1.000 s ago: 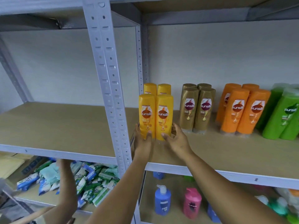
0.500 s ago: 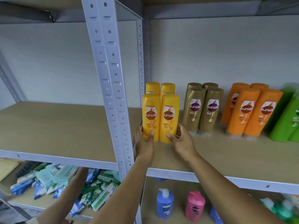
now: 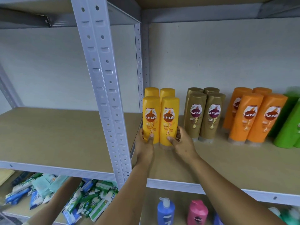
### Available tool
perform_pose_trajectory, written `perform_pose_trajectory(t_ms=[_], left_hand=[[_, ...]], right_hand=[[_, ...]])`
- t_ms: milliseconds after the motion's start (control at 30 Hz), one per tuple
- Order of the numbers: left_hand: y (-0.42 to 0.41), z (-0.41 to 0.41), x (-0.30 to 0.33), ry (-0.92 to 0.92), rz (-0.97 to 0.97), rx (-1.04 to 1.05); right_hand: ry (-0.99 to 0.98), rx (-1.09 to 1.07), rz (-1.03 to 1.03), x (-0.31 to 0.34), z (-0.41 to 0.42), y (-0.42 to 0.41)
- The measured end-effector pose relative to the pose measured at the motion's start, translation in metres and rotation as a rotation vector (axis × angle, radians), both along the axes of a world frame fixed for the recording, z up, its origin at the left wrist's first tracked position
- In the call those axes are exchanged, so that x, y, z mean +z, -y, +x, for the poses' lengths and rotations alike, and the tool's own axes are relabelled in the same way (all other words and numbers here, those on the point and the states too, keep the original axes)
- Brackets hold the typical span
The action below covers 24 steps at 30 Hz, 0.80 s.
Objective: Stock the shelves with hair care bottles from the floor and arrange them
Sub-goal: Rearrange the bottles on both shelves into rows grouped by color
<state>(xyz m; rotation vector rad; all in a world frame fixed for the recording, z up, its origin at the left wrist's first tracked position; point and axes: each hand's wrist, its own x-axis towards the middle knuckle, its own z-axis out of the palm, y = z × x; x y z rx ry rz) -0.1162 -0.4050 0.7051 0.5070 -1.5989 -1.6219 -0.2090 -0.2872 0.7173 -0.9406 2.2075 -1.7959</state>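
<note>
Far left: bare tan shelf board (image 3: pixel 53 135), unstocked. Below it: heap of green, white and blue sachet packs (image 3: pixel 78 203). Centre: grey perforated steel upright (image 3: pixel 103 88).

Right of upright: four yellow plastic hair care bottles (image 3: pixel 160 117) in a two-by-two block, upright on the board's near-left corner. Left hand (image 3: pixel 145 142) gripping the near-left bottle, thumb across its front, fingers (image 3: pixel 140 130) curled round its side. Right hand (image 3: pixel 181 142) gripping the near-right bottle likewise, thumb in front.

Further right, well apart: gold-brown bottles (image 3: pixel 203 114), orange bottles (image 3: pixel 253 117), green bottles (image 3: pixel 289 122), all standing.

Progress, as judged: four colour groups shelved; yellow block in final squaring; left board unfilled; floor stock not in view.
</note>
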Motion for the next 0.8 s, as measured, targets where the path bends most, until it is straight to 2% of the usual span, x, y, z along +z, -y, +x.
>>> perform_pose_trajectory(t_ms=[367, 800], left_hand=[[0.008, -0.016, -0.001, -0.016, -0.024, 0.068], [0.012, -0.023, 0.001, -0.053, -0.011, 0.041]], right_hand=[[-0.037, -0.002, -0.007, -0.004, -0.016, 0.011], [-0.012, -0.005, 0.008, -0.002, -0.023, 0.017]])
